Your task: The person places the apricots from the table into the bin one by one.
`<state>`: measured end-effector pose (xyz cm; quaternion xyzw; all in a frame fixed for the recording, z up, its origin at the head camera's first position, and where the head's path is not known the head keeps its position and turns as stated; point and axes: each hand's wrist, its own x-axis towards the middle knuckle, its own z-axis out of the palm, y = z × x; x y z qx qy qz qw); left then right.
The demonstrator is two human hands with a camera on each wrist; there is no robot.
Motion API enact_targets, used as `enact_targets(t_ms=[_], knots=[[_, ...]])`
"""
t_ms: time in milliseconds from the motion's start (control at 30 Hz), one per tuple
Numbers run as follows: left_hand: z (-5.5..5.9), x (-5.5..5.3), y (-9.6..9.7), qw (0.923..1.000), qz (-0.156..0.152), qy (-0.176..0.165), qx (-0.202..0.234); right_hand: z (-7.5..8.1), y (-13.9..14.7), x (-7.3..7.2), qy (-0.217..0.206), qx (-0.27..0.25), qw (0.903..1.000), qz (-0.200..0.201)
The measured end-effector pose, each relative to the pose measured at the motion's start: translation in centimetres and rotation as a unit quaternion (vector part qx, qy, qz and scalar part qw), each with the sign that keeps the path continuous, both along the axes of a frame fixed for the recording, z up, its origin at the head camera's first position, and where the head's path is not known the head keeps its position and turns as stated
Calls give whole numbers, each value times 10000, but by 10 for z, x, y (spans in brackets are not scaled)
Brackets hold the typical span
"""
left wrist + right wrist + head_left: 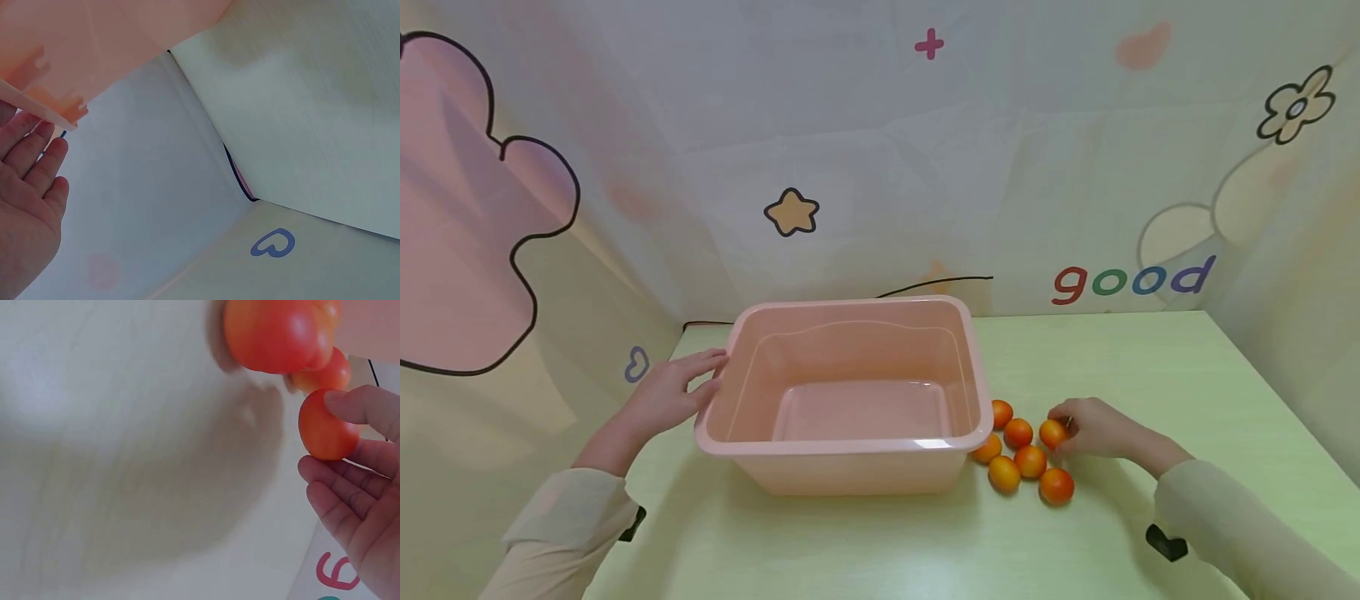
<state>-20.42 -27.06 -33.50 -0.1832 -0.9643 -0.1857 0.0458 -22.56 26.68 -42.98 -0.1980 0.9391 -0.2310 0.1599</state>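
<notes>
A pink plastic basin point(850, 471) stands upright on the table, with nothing visible inside. My left hand point(672, 393) touches its left rim; the left wrist view shows the fingers point(44, 169) nearly straight beneath the rim, the thumb hidden. To the basin's right, my right hand point(1093, 429) pinches a small orange-red tomato point(325, 428) between thumb and fingers. The held tomato appears just above the table in the right wrist view. Several more tomatoes point(1031, 462) lie close together between that hand and the basin, some partly hidden by the basin's side.
The pale green table point(865, 550) meets a printed cloth backdrop point(880, 167) behind the basin. Cloth also hangs along the left and right sides. The basin's right rim point(981, 375) rises beside the loose tomatoes.
</notes>
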Motion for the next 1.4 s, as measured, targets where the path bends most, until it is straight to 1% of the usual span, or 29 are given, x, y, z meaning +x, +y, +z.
enact_targets(t_ms=[200,367,500,667,800,967,1167,1400], knots=[[0,-1,-1,9999,81,-80,-39,18,1,-4,280,20,9995,158],[1,-2,-2,9999,90,-91,-59,36,0,-7,352,29,9992,179],[2,-1,-1,9999,93,-70,-91,53,-2,-9,447,3,9988,187],[3,-1,-1,9998,107,-79,-153,76,-10,-13,682,37,9973,252],[3,-1,-2,9997,113,-91,-171,94,-18,-17,863,130,9957,302],[2,-2,-3,9997,133,-143,-159,115,-30,-22,1080,237,9928,467],[2,-3,-3,9995,157,-189,-193,138,-51,-28,1332,205,9881,745],[3,-3,-1,9994,159,-196,-231,158,-79,-35,1333,234,9850,1071]])
